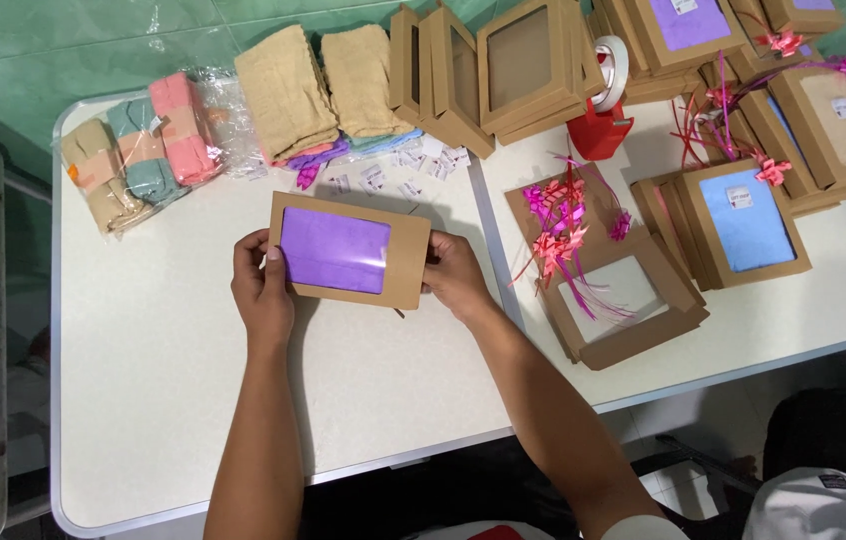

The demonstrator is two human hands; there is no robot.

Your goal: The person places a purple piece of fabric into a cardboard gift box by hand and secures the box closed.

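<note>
Two bare hands grip a flat brown window box (348, 250) with purple cloth inside, just above the white table (173, 400): left hand (263, 285) closed on its left end, right hand (453, 275) on its right. Keeping it level, thumbs clear of the film window, looks wisest. Small labels (383, 178) lie just behind; ribbon bows (558, 225), box stacks and a red tape dispenser (601, 125) crowd the right

Bright, even light, soft shadows, window glare; edges perhaps slightly distorted.
</note>
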